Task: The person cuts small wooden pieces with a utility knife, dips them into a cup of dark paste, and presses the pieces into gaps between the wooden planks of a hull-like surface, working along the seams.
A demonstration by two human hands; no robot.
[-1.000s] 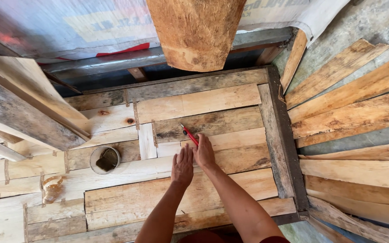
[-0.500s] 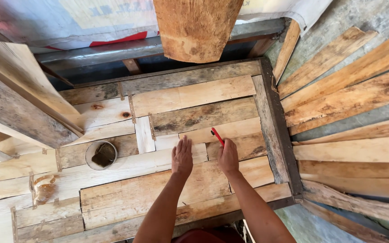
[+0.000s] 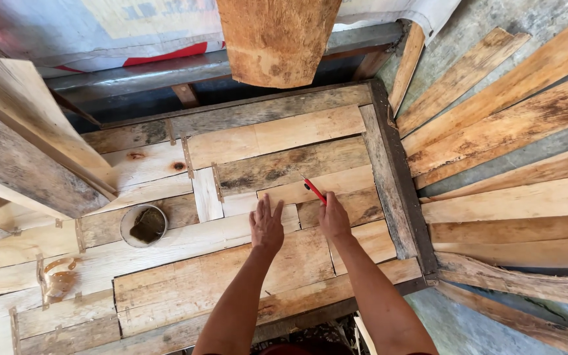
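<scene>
A patchwork wooden panel [image 3: 231, 197] of mixed planks fills the middle of the frame, with loose boards [image 3: 507, 131] fanned out at the right. In the left-centre, a small round tin [image 3: 143, 225] sits on the panel. The left hand [image 3: 266, 227] lies flat on the planks, fingers spread, holding nothing. Just beside it, the right hand [image 3: 334, 217] is closed around a red pencil [image 3: 313, 189], whose tip juts up and left of the knuckles, touching the wood.
</scene>
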